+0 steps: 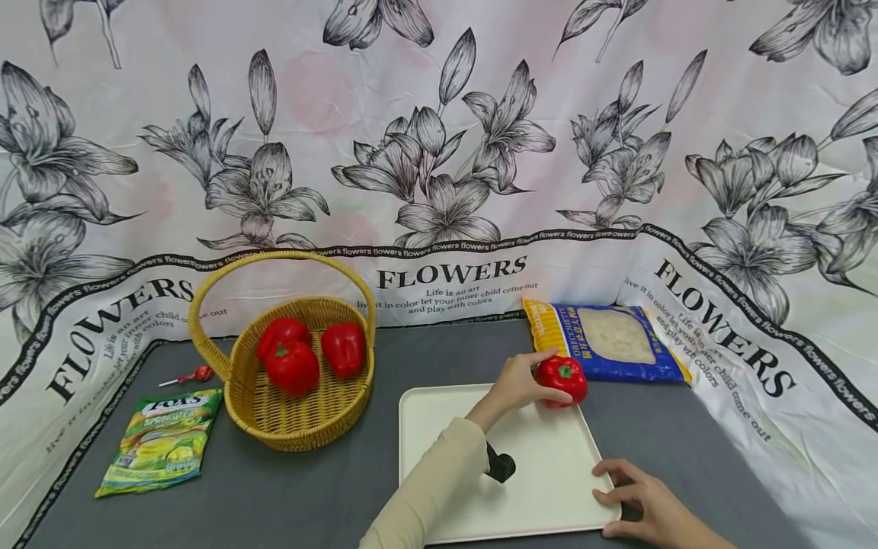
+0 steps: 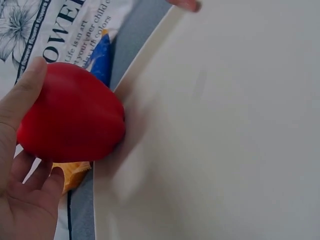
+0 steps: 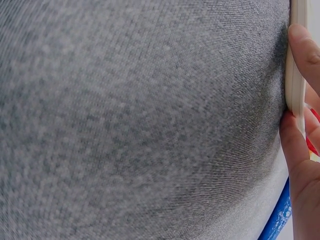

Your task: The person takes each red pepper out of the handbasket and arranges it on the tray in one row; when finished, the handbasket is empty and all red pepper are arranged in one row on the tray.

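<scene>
Left hand (image 1: pixel 519 383): grips red pepper (image 1: pixel 568 385), thumb to one side and fingers to the other, spread to the width of the fruit.
Position of red pepper: between left thumb and fingers, by far right corner of tray (image 1: pixel 549 473); green stem showing in head view. Cannot tell whether resting or lifted.
Right hand (image 1: pixel 648 503): holds near right corner of tray, fingers narrow about the rim.
Tray surface: cream, flat on grey counter (image 1: pixel 309 496), reaching from right fingers to below left wrist.
Pasta packet (image 1: pixel 613 343): blue and yellow, just beyond left fingers; contact with red pepper unclear.
Basket (image 1: pixel 302 440): woven, yellow, handle upright, well left of left fingers; contains three peppers (image 1: pixel 293 374).
Candy bag (image 1: pixel 159 444): green and yellow, lying left of basket, farthest from both sets of fingers.
Lollipop (image 1: pixel 203 373): red, just beyond candy bag.
</scene>
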A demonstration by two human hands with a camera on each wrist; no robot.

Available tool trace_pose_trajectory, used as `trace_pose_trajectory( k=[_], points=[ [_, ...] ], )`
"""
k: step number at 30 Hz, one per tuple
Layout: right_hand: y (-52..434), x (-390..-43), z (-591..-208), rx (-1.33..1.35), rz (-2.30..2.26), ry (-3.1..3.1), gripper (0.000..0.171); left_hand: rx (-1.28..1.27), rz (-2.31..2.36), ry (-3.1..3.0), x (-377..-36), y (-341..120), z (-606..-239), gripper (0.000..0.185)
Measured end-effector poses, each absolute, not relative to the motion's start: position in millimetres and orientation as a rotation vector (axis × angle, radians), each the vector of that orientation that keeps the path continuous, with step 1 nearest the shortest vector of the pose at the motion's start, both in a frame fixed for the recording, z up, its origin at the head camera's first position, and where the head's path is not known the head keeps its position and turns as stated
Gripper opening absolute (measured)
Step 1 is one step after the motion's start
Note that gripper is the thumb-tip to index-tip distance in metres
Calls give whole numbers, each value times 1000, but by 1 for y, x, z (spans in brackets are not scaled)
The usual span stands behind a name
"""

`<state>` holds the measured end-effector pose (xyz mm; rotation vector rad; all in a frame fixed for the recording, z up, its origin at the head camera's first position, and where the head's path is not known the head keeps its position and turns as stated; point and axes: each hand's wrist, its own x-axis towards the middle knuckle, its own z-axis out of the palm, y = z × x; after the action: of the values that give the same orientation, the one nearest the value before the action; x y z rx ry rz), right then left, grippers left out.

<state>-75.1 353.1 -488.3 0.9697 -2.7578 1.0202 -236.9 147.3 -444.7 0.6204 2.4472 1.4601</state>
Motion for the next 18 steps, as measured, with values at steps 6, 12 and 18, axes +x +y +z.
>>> trace_pose_trajectory(
  k=[6,12,18],
  points=[
    [353,-75,-488,978,1053,-2771,33,684,1501,2426,-238,145,-450,70],
    [351,-74,-488,995,1029,-2735,31,749,1571,2411,-243,136,-451,66],
    [352,-74,-484,973,1059,-2788,32,711,1726,2372,-240,113,-436,60]
  ],
)
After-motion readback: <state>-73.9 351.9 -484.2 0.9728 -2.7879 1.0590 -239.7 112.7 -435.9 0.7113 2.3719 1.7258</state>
